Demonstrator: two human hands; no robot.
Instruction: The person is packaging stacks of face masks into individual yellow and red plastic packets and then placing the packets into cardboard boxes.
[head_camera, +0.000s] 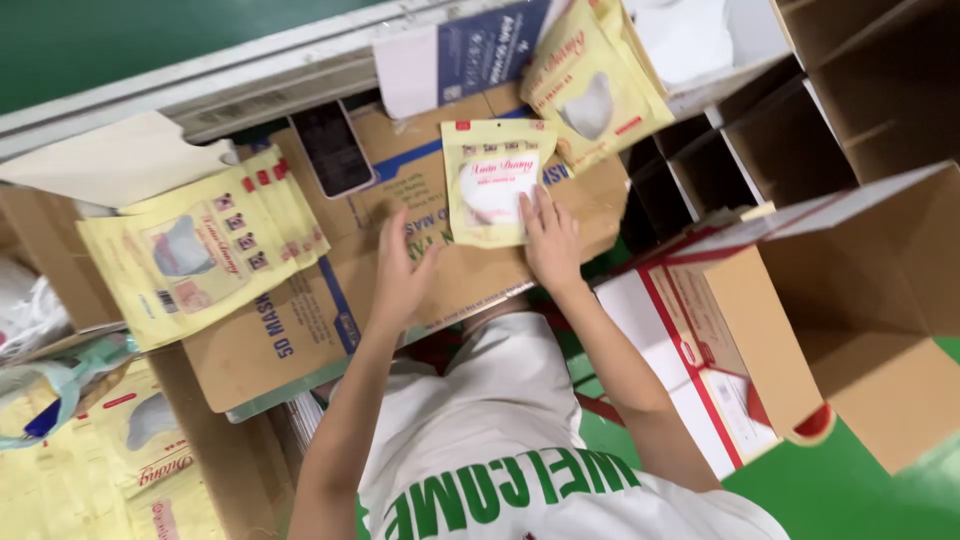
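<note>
Item: flat yellow plastic pouch with a clear window showing a white mask (492, 182), lying face up on a flattened brown cardboard sheet with blue print (400, 250) that serves as the work surface, towards its far right part.

Right hand (550, 240): open, fingers extended and laid flat, fingertips pressing on the pouch's right lower edge; nothing gripped.

Left hand (400, 270): open and slack, fingers spread, resting on the cardboard sheet just left of the pouch and apart from it; nothing held.

Person: white shirt with green lettering (500, 450), bare forearms reaching away from the body across the sheet.

Left of the sheet: a fanned stack of like yellow pouches (195, 255), partly overlapping its left edge. Nearer and further left, a loose heap of more yellow pouches (110, 450), with a teal strap across it.

Far side: a dark flat smartphone with a black screen (330, 148) lying on the sheet, left of the pouch; a blue and white printed card (470, 55) beyond it; another yellow pouch with a mask window (592, 85) tilted at the far right corner of the sheet, close to the central pouch.

Right side: an open brown cardboard carton with red-and-white outer faces (850, 310), lying on a green floor (840, 490); behind it, brown divided shelving compartments (800, 100).
</note>
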